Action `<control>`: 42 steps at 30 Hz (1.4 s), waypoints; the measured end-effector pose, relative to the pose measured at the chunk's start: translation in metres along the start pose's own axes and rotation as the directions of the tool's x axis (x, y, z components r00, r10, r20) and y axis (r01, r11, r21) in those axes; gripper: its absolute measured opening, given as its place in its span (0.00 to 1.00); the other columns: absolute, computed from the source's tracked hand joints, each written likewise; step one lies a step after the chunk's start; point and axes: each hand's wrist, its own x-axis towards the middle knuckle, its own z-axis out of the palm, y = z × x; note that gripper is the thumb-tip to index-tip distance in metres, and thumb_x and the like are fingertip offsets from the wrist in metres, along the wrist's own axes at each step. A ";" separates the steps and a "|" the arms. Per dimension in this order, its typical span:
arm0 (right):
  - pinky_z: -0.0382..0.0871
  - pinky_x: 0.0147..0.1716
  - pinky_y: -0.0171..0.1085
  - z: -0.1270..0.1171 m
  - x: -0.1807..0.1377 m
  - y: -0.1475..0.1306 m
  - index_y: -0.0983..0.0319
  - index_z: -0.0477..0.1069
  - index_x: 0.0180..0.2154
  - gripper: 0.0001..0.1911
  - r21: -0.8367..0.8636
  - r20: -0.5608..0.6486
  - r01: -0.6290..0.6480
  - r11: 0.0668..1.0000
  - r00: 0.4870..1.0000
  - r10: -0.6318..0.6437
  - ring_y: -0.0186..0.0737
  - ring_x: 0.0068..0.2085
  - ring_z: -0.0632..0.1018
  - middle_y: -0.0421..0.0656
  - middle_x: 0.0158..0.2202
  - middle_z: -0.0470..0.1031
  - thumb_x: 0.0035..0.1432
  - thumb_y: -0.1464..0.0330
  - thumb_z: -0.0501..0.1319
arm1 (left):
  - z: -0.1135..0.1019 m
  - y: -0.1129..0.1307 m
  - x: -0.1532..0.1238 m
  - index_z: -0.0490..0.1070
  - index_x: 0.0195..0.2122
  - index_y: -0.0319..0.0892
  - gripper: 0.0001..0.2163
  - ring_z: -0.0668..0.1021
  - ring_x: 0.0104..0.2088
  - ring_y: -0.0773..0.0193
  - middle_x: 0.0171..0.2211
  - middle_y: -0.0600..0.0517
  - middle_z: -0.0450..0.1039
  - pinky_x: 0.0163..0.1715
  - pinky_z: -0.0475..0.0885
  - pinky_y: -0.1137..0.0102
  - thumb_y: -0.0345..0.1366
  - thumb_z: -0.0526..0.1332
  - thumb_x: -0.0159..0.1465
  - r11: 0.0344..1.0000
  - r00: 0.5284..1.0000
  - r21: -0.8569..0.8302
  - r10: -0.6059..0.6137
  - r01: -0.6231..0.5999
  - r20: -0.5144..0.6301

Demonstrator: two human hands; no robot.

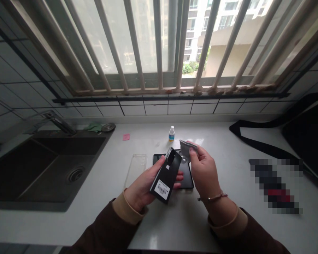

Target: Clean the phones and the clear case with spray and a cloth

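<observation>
My left hand is closed around a black smartphone, tilted with its back and a white barcode label facing me. In my right hand a folded grey cloth is pinched between thumb and fingers, just right of the phone's top end. Under both hands lies a dark tablet-like device on the counter, partly hidden by the phone and my fingers. A clear phone case lies flat to the left, its lower end near my left wrist. Behind the hands stands a small white-capped bottle.
A dark sink with a faucet is set into the white counter on the left. Beside it lie a green cloth and a metal strainer. A pink note and a black strap are farther back.
</observation>
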 end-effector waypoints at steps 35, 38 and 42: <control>0.45 0.78 0.57 0.009 -0.035 -0.023 0.57 0.72 0.60 0.21 0.049 0.628 0.756 0.653 0.485 -0.609 0.41 0.65 0.78 0.44 0.60 0.81 0.72 0.79 0.54 | -0.003 0.003 0.005 0.80 0.51 0.31 0.24 0.87 0.39 0.52 0.40 0.37 0.85 0.52 0.81 0.59 0.52 0.62 0.73 0.921 0.983 -0.342 0.171 -0.184 -0.068; 0.44 0.78 0.56 0.008 -0.041 -0.027 0.56 0.72 0.61 0.23 0.166 0.624 0.657 0.735 0.507 -0.595 0.40 0.62 0.81 0.41 0.57 0.83 0.72 0.80 0.54 | -0.005 0.004 0.004 0.78 0.56 0.31 0.27 0.87 0.42 0.51 0.45 0.35 0.84 0.51 0.81 0.60 0.53 0.61 0.73 0.918 0.971 -0.320 0.210 -0.236 -0.115; 0.58 0.75 0.53 0.004 -0.040 -0.025 0.54 0.75 0.60 0.20 0.151 0.452 0.433 0.889 0.769 -0.451 0.43 0.62 0.80 0.41 0.57 0.84 0.75 0.73 0.54 | 0.000 0.006 0.000 0.78 0.57 0.31 0.26 0.87 0.40 0.52 0.45 0.37 0.85 0.48 0.82 0.61 0.52 0.58 0.75 0.896 0.939 -0.282 0.329 -0.344 -0.101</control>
